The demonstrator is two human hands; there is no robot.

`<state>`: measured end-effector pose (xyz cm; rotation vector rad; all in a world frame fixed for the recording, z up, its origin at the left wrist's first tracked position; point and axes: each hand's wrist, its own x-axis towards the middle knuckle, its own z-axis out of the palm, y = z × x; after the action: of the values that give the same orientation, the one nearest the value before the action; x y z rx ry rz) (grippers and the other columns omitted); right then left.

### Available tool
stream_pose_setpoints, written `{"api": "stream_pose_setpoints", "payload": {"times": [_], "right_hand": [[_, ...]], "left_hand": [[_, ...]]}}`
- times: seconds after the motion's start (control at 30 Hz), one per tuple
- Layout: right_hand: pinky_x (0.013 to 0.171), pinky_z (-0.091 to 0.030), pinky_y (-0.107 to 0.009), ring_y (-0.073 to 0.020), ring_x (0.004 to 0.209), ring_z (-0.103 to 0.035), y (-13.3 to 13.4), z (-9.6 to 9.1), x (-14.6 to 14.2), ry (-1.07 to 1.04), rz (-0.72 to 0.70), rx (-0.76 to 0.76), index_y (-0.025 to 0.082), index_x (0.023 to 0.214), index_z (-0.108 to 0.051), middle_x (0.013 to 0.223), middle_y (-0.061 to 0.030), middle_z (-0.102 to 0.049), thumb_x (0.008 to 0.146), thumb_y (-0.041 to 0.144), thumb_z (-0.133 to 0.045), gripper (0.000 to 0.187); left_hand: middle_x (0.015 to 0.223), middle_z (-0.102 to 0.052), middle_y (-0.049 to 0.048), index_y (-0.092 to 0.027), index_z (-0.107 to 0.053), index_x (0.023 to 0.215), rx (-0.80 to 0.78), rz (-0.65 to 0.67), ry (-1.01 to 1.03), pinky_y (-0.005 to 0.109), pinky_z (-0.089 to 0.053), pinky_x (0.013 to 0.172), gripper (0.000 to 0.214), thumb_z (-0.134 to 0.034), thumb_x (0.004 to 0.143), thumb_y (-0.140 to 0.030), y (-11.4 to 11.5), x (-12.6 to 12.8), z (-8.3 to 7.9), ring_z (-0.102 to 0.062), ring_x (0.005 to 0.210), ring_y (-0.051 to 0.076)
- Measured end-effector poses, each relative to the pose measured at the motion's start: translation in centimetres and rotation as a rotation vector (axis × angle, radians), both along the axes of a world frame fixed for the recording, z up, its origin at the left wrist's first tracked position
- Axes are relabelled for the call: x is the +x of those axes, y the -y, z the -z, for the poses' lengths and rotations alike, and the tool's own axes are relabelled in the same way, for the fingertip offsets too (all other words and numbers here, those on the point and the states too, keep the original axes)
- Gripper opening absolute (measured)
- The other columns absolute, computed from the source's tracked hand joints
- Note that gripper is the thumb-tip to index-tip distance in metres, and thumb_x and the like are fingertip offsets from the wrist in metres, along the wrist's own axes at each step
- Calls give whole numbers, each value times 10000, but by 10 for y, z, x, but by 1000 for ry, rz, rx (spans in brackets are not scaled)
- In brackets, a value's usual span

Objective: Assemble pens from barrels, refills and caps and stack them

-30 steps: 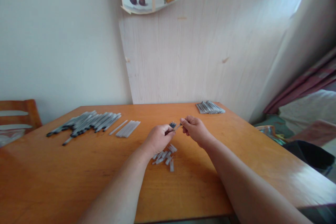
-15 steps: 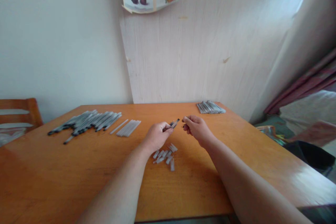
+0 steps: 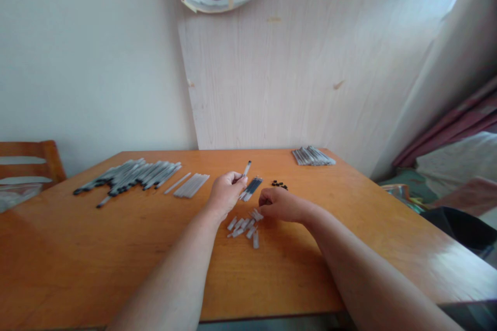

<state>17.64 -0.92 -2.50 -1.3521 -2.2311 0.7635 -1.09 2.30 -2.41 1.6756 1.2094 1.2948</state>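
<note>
My left hand (image 3: 225, 193) is closed round a thin pen part (image 3: 246, 169) that sticks up and to the right from my fingers. My right hand (image 3: 278, 204) rests low on the orange table (image 3: 116, 248), its fingers curled down at the small pile of clear caps (image 3: 244, 228); whether it grips one is hidden. A little bundle of dark refills (image 3: 252, 187) lies between my two hands. Tiny black pieces (image 3: 279, 184) sit just behind my right hand.
A long heap of grey pens (image 3: 128, 177) lies at the table's back left, with a row of clear tubes (image 3: 191, 186) beside it. Another bundle of tubes (image 3: 312, 156) sits at the back right corner. A wooden chair (image 3: 27, 161) stands at the left.
My right hand has let go of the part and dropped down and left to the caps. My left hand has tipped the pen part more upright. The refills and black pieces have come into sight.
</note>
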Motion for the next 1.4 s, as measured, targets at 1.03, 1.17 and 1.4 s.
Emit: {"api": "stream_pose_setpoints", "payload": {"times": [1.03, 1.17, 1.4], "right_hand": [[511, -305, -218, -106, 572, -518, -7, 4, 0, -26, 190, 123, 156, 728, -594, 639, -10, -622, 813, 330, -542, 200], [512, -350, -199, -93, 567, -536, -5, 4, -4, -212, 132, -4, 151, 781, -596, 667, -14, -634, 831, 314, -546, 178], [478, -359, -186, -73, 516, -495, 1, -2, -15, -368, 123, -133, 148, 755, -575, 639, -5, -603, 816, 299, -582, 163]], "left_hand": [[742, -657, 31, -148, -612, 831, -60, -103, 338, 229, -420, 559, 316, -701, 696, -420, -10, -6, 1, -552, 611, 113], [745, -662, 29, -144, -601, 818, -100, -107, 451, 228, -430, 567, 330, -732, 671, -409, -7, -5, -3, -540, 570, 88], [753, -651, 30, -140, -590, 795, -150, -63, 590, 225, -450, 595, 303, -751, 670, -364, -9, -4, -4, -583, 632, 94]]}}
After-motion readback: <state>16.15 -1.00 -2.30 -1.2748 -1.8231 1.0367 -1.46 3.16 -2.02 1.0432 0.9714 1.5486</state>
